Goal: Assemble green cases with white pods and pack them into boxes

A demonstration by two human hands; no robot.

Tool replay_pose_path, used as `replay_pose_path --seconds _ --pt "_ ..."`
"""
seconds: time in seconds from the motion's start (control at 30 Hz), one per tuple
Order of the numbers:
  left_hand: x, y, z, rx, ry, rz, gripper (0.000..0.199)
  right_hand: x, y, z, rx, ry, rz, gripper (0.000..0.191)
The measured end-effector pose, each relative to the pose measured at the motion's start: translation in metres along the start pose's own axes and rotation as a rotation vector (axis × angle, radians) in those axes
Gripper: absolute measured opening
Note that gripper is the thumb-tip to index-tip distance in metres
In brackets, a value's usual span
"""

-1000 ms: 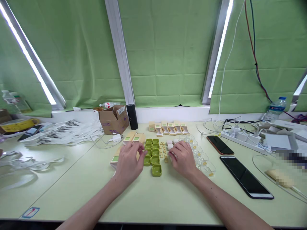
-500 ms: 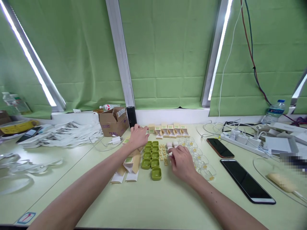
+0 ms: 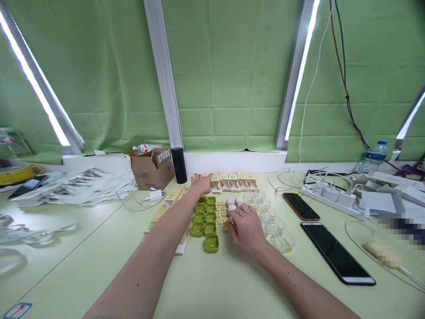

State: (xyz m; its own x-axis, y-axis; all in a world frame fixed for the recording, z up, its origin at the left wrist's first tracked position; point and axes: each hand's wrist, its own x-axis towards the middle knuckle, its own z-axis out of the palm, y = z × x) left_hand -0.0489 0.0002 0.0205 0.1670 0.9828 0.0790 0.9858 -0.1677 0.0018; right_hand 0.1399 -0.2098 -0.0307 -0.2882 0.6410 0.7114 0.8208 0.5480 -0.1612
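Observation:
My left hand [image 3: 201, 183] reaches over the table to the left end of a row of small cream cartons [image 3: 233, 182], its fingers apart and nothing visible in them. Whether it touches a carton there I cannot tell. My right hand [image 3: 245, 227] is closed, with curled fingertips low beside the small white blocks [image 3: 231, 202]; what it holds is hidden. Between the arms stand green square cups [image 3: 211, 243] in two columns, with small yellow pieces [image 3: 220, 214] to their right. Clear plastic covers [image 3: 283, 241] lie right of my right hand. More cartons [image 3: 171, 198] are partly behind my left forearm.
A cardboard box [image 3: 152, 170] and a black cylinder [image 3: 179, 165] stand at the back left. White straps [image 3: 89, 188] lie further left. On the right are two phones [image 3: 337, 252] [image 3: 300, 206], a power strip [image 3: 332, 199] with cables, and a water bottle [image 3: 375, 157].
My left hand has moved farther back and slightly right, toward the carton row. My right hand has shifted slightly left and down in view. The whole view has turned a little right.

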Motion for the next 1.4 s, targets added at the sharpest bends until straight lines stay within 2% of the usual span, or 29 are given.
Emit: replay_pose_path --seconds 0.1,0.2,0.47,0.63,0.8,0.93,1.03,1.1,1.17,1.27,1.4 --pt "0.008 0.001 0.005 0.021 0.011 -0.005 0.055 0.0 -0.001 0.0 0.007 -0.014 0.005 0.007" --pt "0.012 0.001 0.008 0.038 0.032 -0.007 0.043 -0.001 -0.002 0.0 0.017 -0.028 0.011 0.006" --pt "0.006 -0.012 0.009 -0.008 0.1 0.001 0.044 -0.001 -0.003 0.0 0.042 -0.019 0.013 0.007" --pt "-0.005 -0.031 -0.001 -0.112 0.174 0.006 0.058 -0.001 -0.002 0.001 0.041 0.001 -0.006 0.006" --pt "-0.024 -0.042 -0.016 -0.294 0.288 0.037 0.06 -0.001 -0.002 -0.001 0.049 0.04 -0.017 0.006" --pt "-0.051 -0.036 -0.027 -0.497 0.384 0.139 0.048 0.001 -0.002 -0.003 0.049 0.065 -0.009 0.007" --pt "-0.079 -0.027 -0.032 -0.66 0.406 0.25 0.038 0.002 -0.001 -0.005 0.06 0.079 0.001 0.01" --pt "-0.1 -0.02 -0.033 -0.784 0.394 0.31 0.037 0.003 -0.001 -0.006 0.073 0.095 0.012 0.015" --pt "-0.124 -0.012 -0.033 -1.16 0.308 0.367 0.04 0.003 0.0 -0.007 0.087 0.109 0.019 0.023" --pt "-0.159 0.0 -0.032 -1.561 0.183 0.371 0.042 0.003 -0.001 -0.007 0.125 0.111 0.039 0.035" --pt "-0.19 0.012 -0.022 -1.868 -0.028 0.336 0.047 0.001 -0.003 -0.005 0.251 0.118 0.096 0.046"
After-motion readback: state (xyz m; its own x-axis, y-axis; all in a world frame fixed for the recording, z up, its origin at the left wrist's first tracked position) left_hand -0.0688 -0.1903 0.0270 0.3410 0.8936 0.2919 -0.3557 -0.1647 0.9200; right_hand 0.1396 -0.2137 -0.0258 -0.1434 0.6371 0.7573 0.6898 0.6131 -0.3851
